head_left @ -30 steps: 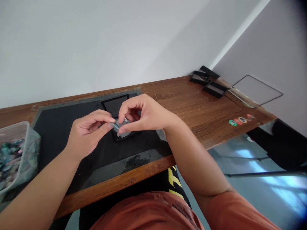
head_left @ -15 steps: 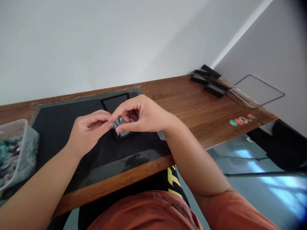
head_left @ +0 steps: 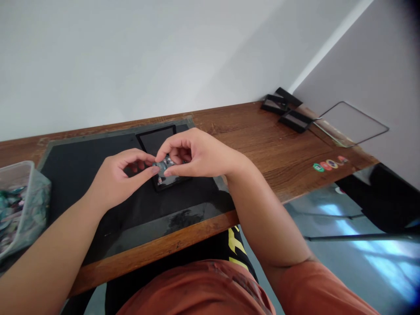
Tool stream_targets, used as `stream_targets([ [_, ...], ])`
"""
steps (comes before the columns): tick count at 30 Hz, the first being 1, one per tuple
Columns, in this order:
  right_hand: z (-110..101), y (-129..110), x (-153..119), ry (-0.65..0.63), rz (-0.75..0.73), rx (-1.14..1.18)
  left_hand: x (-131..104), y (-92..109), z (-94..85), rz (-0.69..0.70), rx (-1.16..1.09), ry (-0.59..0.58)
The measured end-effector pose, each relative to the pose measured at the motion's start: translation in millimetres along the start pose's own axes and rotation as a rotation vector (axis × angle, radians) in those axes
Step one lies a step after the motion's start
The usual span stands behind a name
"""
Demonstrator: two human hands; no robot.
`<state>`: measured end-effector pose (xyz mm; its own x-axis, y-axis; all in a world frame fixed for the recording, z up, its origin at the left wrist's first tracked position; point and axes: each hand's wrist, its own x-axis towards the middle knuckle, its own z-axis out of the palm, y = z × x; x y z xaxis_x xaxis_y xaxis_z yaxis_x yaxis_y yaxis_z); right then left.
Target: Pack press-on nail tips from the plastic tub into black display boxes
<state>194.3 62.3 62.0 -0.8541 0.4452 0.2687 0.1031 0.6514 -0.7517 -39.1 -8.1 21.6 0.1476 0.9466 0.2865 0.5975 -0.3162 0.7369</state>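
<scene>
Close together over a black-rimmed tray (head_left: 141, 142), my two hands meet at a small, thin, grey translucent piece (head_left: 162, 166). Thumb and fingers of my left hand (head_left: 126, 175) close on its left side. My right hand (head_left: 197, 155) curls over from the right, with its thumb and index fingertip at the opposite edge. What kind of piece it is, I cannot make out. Beneath the fingers, a small reddish-white item (head_left: 159, 180) shows at the tray's lower left. My right hand hides much of the tray, which lies on a black mat (head_left: 82, 170).
A clear plastic tub (head_left: 31, 192) full of small colourful pieces stands at the left. Several round and angular stickers (head_left: 331, 163) lie near the table's right edge. Black open boxes (head_left: 295, 121) and a thin wire frame (head_left: 364, 109) are by the right wall.
The piece between my fingertips has tilted flatter and sits slightly farther right. My left thumb has moved right, and the right hand's fingertips have spread a little wider.
</scene>
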Motion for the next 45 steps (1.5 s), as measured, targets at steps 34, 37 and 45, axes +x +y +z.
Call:
stream_targets([
  [34,9,5,12,-0.227,0.35,-0.266,-4,7,-2.9,-0.047,0.544,-0.298],
  [37,9,4,13,-0.225,0.357,-0.314,-3,7,-2.5,-0.043,0.53,-0.299],
  [45,16,3,16,-0.229,0.355,-0.359,-4,6,-2.1,-0.037,0.551,-0.3],
])
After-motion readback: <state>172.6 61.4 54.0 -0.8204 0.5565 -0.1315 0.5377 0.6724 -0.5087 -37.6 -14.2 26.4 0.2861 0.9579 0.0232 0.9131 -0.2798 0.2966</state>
